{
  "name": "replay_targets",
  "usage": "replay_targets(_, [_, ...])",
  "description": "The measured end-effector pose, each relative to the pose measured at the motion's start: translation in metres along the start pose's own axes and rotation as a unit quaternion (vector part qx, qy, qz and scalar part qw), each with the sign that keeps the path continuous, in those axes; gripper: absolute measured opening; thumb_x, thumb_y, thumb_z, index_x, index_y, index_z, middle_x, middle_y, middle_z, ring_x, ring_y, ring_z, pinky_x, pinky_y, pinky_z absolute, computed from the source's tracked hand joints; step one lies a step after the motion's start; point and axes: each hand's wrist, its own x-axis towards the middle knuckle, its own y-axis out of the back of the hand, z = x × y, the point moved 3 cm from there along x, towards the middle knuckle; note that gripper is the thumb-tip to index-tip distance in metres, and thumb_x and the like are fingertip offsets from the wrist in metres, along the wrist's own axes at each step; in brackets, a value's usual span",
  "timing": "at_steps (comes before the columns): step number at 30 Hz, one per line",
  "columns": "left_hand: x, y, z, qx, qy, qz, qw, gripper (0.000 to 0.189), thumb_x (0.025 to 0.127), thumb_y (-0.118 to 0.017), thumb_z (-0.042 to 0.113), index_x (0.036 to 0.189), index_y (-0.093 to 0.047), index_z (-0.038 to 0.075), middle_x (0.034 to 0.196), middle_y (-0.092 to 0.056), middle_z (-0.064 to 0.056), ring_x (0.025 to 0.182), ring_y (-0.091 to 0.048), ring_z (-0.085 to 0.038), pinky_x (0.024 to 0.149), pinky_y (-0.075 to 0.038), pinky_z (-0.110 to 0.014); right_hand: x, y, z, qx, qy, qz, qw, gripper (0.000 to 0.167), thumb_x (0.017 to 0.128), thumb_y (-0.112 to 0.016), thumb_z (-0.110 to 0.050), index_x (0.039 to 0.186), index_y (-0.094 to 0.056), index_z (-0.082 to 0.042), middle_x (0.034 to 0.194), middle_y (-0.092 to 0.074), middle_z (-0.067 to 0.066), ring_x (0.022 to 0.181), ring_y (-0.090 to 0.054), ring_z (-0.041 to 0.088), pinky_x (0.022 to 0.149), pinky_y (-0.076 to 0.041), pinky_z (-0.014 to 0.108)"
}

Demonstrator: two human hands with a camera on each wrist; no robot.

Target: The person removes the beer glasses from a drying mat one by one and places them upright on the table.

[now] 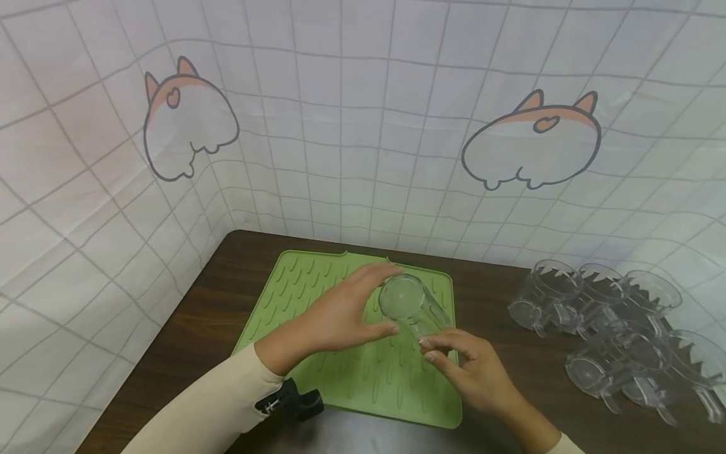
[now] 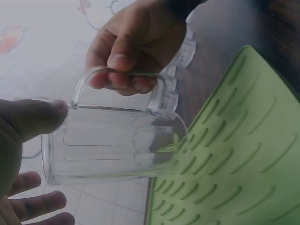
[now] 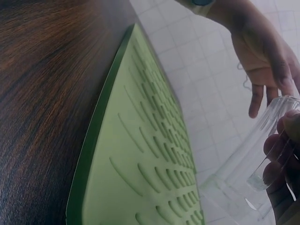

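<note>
A clear mug (image 1: 416, 304) is held tilted above the green ribbed mat (image 1: 351, 372), one round end facing the head camera. My right hand (image 1: 473, 371) grips its handle (image 2: 83, 84), with the thumb on one side and fingertips curled through the loop. On the other side, my left hand (image 1: 340, 310) lies around the round end with thumb and fingers spread apart. In the left wrist view the left thumb (image 2: 40, 119) overlaps the mug's edge near the handle, while the other fingers (image 2: 40, 201) are extended below that end.
Several clear mugs (image 1: 587, 372) with handles stand grouped on the dark wood table (image 1: 510, 353) at the right. A white grid-patterned cloth (image 1: 340, 126) rises behind and on the left. A black device (image 1: 292, 400) is strapped at the left wrist.
</note>
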Motion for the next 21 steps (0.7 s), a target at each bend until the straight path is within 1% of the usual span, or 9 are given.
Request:
replay_targets(5, [0.007,0.002,0.003,0.012,0.004,-0.017,0.9998,0.087,0.087,-0.084,0.039,0.158,-0.038,0.022,0.157,-0.043,-0.001,0.144,-0.041,-0.02,0.112,-0.04,-0.044,0.0,-0.001,-0.001,-0.003,0.001,-0.005,1.0,0.031,0.079,-0.078,0.015,0.104,-0.077,-0.002,0.1,-0.075,0.006,0.09,-0.07,0.014,0.082,-0.054,0.021])
replay_targets(11, [0.01,0.003,0.003,0.005,0.007,-0.035,0.9994,0.087,0.086,-0.085,0.038,0.158,-0.039,0.022,0.157,-0.043,-0.001,0.145,-0.039,-0.021,0.113,-0.039,-0.044,0.0,-0.002,-0.002,-0.009,-0.002,-0.013,0.9999,0.032,0.08,-0.079,0.013,0.106,-0.078,-0.005,0.101,-0.076,0.005,0.092,-0.071,0.015,0.084,-0.054,0.021])
replay_targets(15, [0.011,0.003,0.003,0.005,-0.007,-0.041,0.9991,0.087,0.086,-0.085,0.036,0.158,-0.039,0.023,0.156,-0.044,0.001,0.144,-0.04,-0.019,0.113,-0.04,-0.043,0.0,-0.003,-0.002,-0.02,-0.005,-0.019,0.9996,0.034,0.081,-0.079,0.011,0.109,-0.078,-0.008,0.102,-0.076,0.003,0.093,-0.071,0.015,0.086,-0.054,0.022])
replay_targets(19, [0.012,0.001,0.003,0.01,-0.028,-0.05,0.9983,0.083,0.087,-0.085,0.034,0.157,-0.041,0.025,0.155,-0.045,0.004,0.143,-0.04,-0.017,0.113,-0.039,-0.041,0.0,-0.005,-0.001,-0.026,0.001,-0.026,0.9993,0.032,0.081,-0.079,0.01,0.108,-0.078,-0.007,0.102,-0.076,0.003,0.093,-0.071,0.016,0.086,-0.055,0.024])
replay_targets(21, [0.013,0.001,0.004,0.011,-0.038,-0.051,0.9979,0.081,0.087,-0.085,0.032,0.156,-0.044,0.024,0.154,-0.046,0.003,0.142,-0.041,-0.017,0.113,-0.04,-0.04,0.0,-0.006,-0.001,-0.024,0.007,-0.028,0.9993,0.032,0.082,-0.079,0.01,0.108,-0.078,-0.007,0.102,-0.076,0.003,0.093,-0.071,0.017,0.085,-0.055,0.025])
